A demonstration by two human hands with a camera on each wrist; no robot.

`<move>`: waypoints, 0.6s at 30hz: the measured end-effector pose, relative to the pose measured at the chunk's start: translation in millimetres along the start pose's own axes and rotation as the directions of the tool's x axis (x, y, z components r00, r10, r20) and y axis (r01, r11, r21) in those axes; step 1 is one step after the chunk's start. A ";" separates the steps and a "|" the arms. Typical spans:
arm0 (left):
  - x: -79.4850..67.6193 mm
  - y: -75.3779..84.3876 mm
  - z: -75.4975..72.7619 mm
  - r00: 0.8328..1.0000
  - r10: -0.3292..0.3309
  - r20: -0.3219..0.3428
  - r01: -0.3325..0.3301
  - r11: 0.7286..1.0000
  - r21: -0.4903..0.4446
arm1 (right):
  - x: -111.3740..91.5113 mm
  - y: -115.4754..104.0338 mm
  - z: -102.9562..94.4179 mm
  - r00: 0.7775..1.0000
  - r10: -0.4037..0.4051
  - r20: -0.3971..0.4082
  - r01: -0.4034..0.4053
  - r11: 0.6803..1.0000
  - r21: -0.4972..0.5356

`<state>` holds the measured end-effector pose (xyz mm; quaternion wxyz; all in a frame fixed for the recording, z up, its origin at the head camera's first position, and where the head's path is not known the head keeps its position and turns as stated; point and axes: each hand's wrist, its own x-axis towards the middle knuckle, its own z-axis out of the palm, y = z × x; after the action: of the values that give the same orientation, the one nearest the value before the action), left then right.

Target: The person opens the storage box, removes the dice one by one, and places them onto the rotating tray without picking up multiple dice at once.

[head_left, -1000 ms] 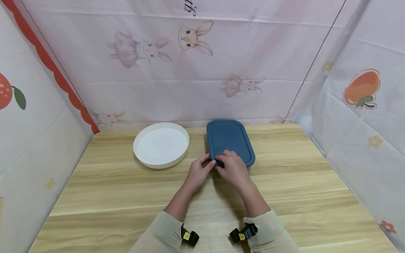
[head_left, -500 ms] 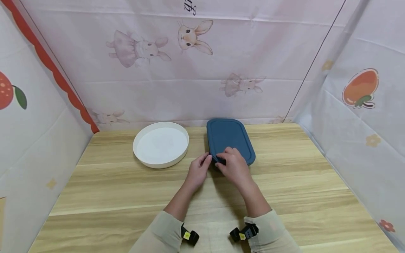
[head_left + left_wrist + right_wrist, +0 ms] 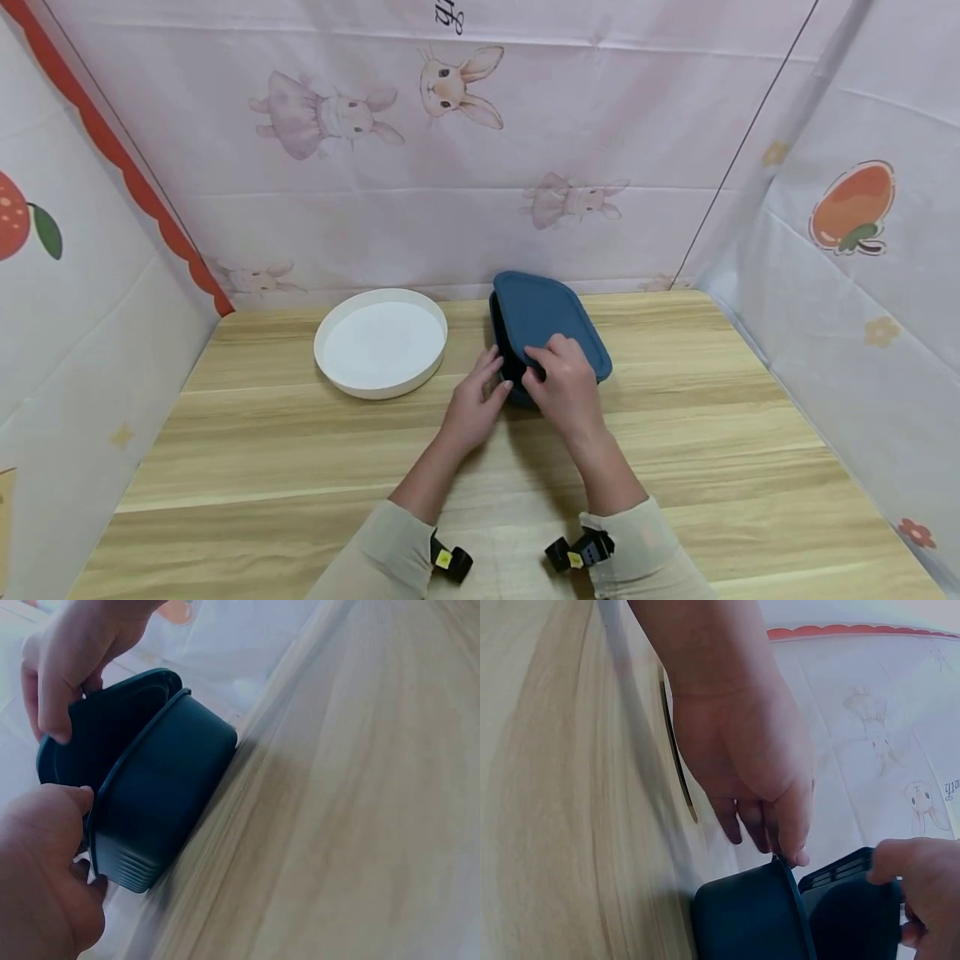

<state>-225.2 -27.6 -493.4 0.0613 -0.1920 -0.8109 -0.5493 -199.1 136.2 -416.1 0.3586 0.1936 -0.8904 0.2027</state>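
Observation:
A dark blue rectangular container (image 3: 513, 377) stands on the wooden table (image 3: 300, 467), right of centre at the back. My right hand (image 3: 564, 388) pinches the near left corner of its blue lid (image 3: 551, 321) and holds that corner raised off the rim, so the lid tilts. My left hand (image 3: 476, 406) lies beside it with straight fingers touching the container's near left rim. In the left wrist view the lid (image 3: 112, 727) gapes off the container (image 3: 165, 795). The right wrist view shows my left hand's fingertips (image 3: 791, 851) at the container's rim (image 3: 750, 915).
A round, shallow white dish (image 3: 381, 342) sits left of the container, near the back edge. Fabric walls printed with rabbits and fruit close off the table at the back, left and right.
The lid lay flat on the container one second ago. My right hand has since peeled its near left corner upward, and my left fingers have moved up against the container's rim.

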 end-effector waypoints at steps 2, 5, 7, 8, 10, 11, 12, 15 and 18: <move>-0.5 0.9 0.0 1.000 0.027 0.009 -0.027 1.000 0.016 | 1.2 1.5 -1.3 0.997 0.000 -0.076 0.000 1.000 0.001; -1.0 1.1 0.5 0.999 0.046 0.021 -0.046 0.999 0.026 | 2.4 5.5 -2.2 0.981 0.014 -0.193 -0.012 1.000 0.011; -0.9 1.0 0.7 0.998 0.055 0.019 -0.056 0.998 0.024 | 2.8 9.3 -2.4 0.964 0.037 -0.264 -0.031 0.999 0.027; -1.0 1.1 0.8 0.998 0.058 0.018 -0.058 0.998 0.024 | 2.9 11.4 -2.6 0.954 0.052 -0.297 -0.043 0.998 0.038; -1.0 1.3 0.7 0.998 0.067 0.013 -0.068 0.997 0.027 | 2.9 16.0 -3.4 0.932 0.087 -0.351 -0.069 0.996 0.063; -0.8 1.6 0.6 0.997 0.073 0.009 -0.074 0.997 0.032 | 3.0 18.3 -4.2 0.922 0.102 -0.374 -0.079 0.994 0.076; -0.8 1.8 0.5 0.997 0.077 0.007 -0.077 0.996 0.033 | 3.3 20.8 -5.1 0.913 0.116 -0.392 -0.091 0.992 0.084; -0.5 2.0 0.3 0.996 0.085 0.005 -0.085 0.995 0.045 | 4.6 28.7 -8.9 0.885 0.157 -0.439 -0.128 0.987 0.095; -0.5 1.9 0.2 0.997 0.078 0.008 -0.078 0.996 0.052 | 6.4 37.7 -14.2 0.853 0.193 -0.484 -0.170 0.981 0.090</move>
<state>-224.0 -26.8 -492.0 0.0855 -0.2234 -0.8172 -0.5244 -213.9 173.7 -410.5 0.5477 0.0588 -0.7797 0.2977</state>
